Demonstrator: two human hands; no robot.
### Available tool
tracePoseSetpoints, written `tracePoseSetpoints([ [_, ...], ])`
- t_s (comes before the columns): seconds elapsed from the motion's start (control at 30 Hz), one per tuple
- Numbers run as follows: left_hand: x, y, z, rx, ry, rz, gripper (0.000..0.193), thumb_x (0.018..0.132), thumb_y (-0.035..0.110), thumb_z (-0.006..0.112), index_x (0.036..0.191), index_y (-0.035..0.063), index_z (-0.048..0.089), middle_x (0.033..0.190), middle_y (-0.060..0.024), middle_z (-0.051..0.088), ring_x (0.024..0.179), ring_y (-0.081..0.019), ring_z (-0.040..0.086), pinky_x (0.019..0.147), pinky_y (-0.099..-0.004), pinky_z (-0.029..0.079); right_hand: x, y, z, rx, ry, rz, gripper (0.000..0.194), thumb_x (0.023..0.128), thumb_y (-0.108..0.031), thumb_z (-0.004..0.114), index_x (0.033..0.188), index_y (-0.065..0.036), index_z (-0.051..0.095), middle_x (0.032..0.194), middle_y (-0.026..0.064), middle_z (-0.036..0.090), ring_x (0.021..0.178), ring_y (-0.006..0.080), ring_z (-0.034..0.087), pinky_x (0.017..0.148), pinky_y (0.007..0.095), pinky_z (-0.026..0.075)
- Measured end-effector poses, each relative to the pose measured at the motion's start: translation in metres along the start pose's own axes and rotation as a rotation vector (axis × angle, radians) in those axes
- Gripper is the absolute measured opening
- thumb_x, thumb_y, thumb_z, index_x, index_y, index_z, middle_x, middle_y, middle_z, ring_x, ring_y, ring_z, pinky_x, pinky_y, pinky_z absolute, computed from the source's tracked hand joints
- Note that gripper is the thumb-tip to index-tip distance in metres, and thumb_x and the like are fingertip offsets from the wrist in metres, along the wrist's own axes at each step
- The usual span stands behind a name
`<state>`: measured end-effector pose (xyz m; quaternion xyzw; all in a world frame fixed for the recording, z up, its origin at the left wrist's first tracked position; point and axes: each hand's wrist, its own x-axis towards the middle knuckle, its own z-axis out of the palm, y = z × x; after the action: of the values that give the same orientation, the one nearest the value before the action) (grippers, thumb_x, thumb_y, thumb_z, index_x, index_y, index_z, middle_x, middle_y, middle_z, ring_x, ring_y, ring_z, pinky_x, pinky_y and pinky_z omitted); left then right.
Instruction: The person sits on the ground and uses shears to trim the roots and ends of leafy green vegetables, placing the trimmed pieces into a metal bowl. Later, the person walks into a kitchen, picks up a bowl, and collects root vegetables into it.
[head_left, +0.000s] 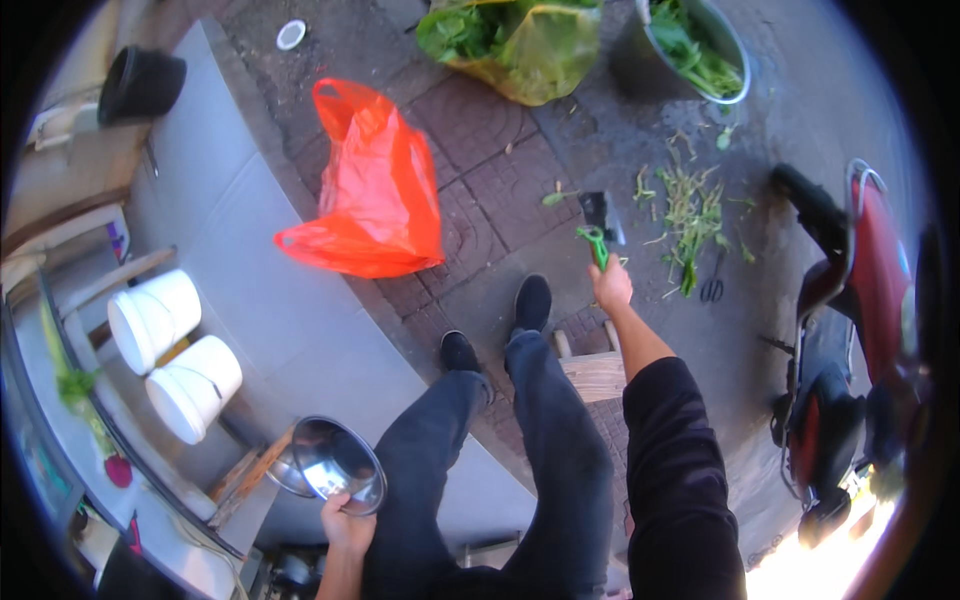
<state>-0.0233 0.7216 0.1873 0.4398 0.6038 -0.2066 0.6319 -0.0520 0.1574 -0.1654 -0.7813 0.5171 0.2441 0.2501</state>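
Note:
My left hand (349, 525) grips the rim of a shiny stainless steel bowl (352, 469), tilted beside my left thigh. Another metal bowl (283, 474) shows partly behind it; whether I hold that one too I cannot tell. In my right hand (613, 285), stretched out over the pavement, is a green-handled tool (595, 246) that looks like a peeler. A broad dark blade (602, 216), apparently a cleaver's, extends past the same hand, its handle hidden. Cut stems and leaves (690, 214) lie on the ground to the right, with black-handled scissors (712, 289) close by.
An orange plastic bag (379, 195) lies ahead on the left. Farther off are a yellowish bag of leafy greens (551, 56) and a metal pot (626, 67) holding greens. A wooden stool (592, 375) stands by my right leg. White buckets (176, 296) are left; a red motor scooter (877, 277) is right.

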Motion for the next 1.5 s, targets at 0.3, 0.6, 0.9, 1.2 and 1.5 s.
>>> tracePoseSetpoints([
  [0.3,0.035,-0.02,0.059,0.095,-0.028,-0.03,0.052,0.084,0.015,0.057,0.13,-0.0076,0.058,0.12,-0.0222,0.071,0.112,-0.0363,0.07,0.097,-0.0473,0.06,0.107,0.023,0.089,0.06,-0.071,-0.001,0.052,0.097,-0.041,0.072,0.133,-0.007,0.055,0.117,0.03,0.073,0.115,0.05,0.068,0.098,0.0575,0.052],
  [0.6,0.057,-0.045,0.054,-0.006,-0.14,-0.094,0.056,0.088,0.01,0.052,0.14,-0.0094,0.052,0.133,-0.0243,0.066,0.126,-0.0411,0.064,0.115,-0.0539,0.047,0.017,0.092,0.037,0.188,-0.253,-0.262,0.038,0.099,-0.032,0.071,0.123,-0.002,0.066,0.107,0.0177,0.076,0.1,0.0313,0.073,0.089,0.0446,0.057],
  [0.9,-0.032,0.054,0.07,-0.268,-0.094,-0.219,0.047,0.093,0.006,0.049,0.139,-0.0014,0.05,0.134,-0.0231,0.064,0.123,-0.0398,0.064,0.104,-0.0563,0.053,-0.266,0.162,-0.189,0.129,-0.587,0.218,0.046,0.103,-0.04,0.064,0.124,0.0,0.075,0.101,0.0193,0.078,0.087,0.0232,0.074,0.071,0.0407,0.058],
  [1.2,0.021,0.271,0.237,-0.547,-0.085,-0.005,0.038,0.103,0.012,0.052,0.139,0.0002,0.054,0.126,-0.02,0.068,0.111,-0.0361,0.069,0.087,-0.0476,0.064,-0.124,-0.084,-0.383,0.272,-0.611,0.0,0.027,0.105,-0.021,0.056,0.092,-0.001,0.069,0.078,0.0137,0.071,0.066,0.0255,0.069,0.056,0.0395,0.055],
  [1.5,0.081,0.504,0.473,-0.263,0.103,0.113,0.034,0.104,0.01,0.057,0.136,-0.0002,0.057,0.128,-0.0285,0.063,0.1,-0.0432,0.071,0.07,-0.055,0.063,0.067,-0.477,-0.564,0.885,-0.481,-0.316,0.043,0.105,-0.019,0.067,0.141,-0.001,0.054,0.113,0.0123,0.071,0.088,0.0191,0.072,0.068,0.0287,0.055],
])
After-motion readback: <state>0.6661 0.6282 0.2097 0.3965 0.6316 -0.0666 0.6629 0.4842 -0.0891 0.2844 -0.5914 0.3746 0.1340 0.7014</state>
